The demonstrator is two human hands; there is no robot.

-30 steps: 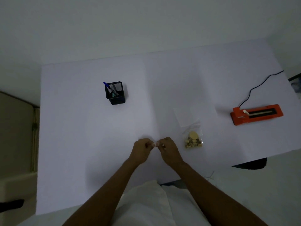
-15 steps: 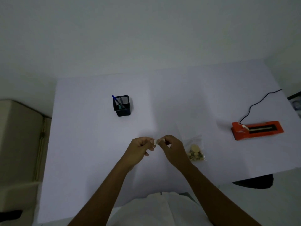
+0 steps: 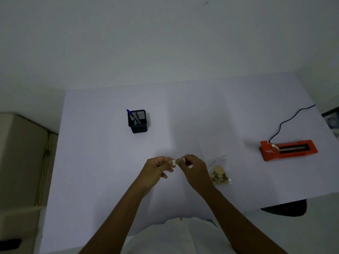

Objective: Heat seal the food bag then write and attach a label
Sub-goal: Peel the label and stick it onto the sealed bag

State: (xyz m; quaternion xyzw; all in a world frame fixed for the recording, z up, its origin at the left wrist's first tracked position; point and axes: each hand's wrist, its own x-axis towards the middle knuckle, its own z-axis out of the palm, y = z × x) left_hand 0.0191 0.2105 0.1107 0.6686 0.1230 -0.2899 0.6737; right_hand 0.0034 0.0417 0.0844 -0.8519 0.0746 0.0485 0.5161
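A small white label is pinched between my left hand and my right hand, both held just above the white table near its front middle. A clear food bag with pale snack pieces lies flat on the table just right of my right hand. The orange heat sealer sits at the right with its black cord running back. A black mesh pen holder with a blue pen stands at the left rear.
The table's right front corner ends near a dark object below it. A beige cabinet stands to the left of the table. A plain wall rises behind.
The camera has tilted up, so the table sits lower in view. Both hands have lifted slightly off the table and keep working the small label between their fingertips.
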